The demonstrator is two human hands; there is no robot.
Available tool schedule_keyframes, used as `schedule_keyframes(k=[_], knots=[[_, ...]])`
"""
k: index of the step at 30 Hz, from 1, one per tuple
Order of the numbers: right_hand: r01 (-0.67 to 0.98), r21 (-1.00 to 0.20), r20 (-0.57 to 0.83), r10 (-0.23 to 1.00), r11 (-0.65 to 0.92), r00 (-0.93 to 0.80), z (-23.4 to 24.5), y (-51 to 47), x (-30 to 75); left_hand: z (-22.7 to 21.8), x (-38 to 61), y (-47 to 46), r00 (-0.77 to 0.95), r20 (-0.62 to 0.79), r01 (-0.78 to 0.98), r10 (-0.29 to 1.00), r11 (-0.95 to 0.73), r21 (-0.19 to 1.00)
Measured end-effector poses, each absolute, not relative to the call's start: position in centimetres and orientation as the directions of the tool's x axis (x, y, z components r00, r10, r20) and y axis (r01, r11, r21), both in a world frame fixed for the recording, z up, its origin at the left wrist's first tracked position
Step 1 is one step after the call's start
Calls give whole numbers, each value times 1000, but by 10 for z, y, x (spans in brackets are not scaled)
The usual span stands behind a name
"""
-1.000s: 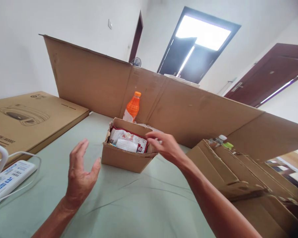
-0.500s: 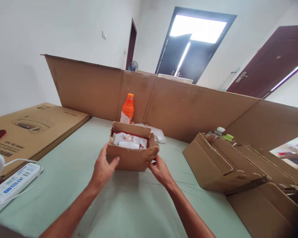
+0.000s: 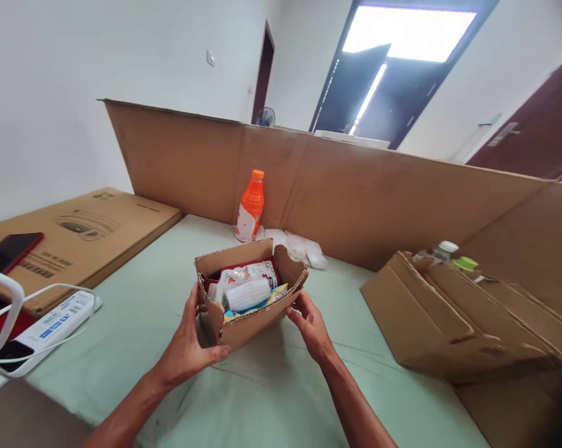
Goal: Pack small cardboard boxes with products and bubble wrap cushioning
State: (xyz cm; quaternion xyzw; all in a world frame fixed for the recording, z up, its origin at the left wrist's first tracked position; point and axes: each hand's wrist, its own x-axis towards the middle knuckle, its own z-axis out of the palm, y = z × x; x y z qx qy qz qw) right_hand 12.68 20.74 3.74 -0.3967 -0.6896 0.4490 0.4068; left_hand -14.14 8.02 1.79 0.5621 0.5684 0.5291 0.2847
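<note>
A small open cardboard box sits on the pale green table surface in front of me, turned at an angle. Inside it lie a white roll and a red and white packet. My left hand grips the box's left side, thumb under its front corner. My right hand holds the right side with curled fingers.
An orange drink bottle stands by a tall cardboard wall, with white plastic packets beside it. Flattened cartons lie at right. At left are a flat printed carton, a red phone and a white power strip.
Both hands closed on the box, then pulled it nearer to me and turned it. The view also dropped and shifted a little.
</note>
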Motion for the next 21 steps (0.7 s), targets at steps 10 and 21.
schedule_keyframes(k=[10, 21], knots=[[228, -900, 335, 924, 371, -184, -17, 240, 45, 15, -156, 99, -594, 387, 375, 705, -183, 909], [463, -688, 463, 830, 558, -312, -60, 235, 19, 77, -336, 183, -710, 567, 577, 418, -117, 808]])
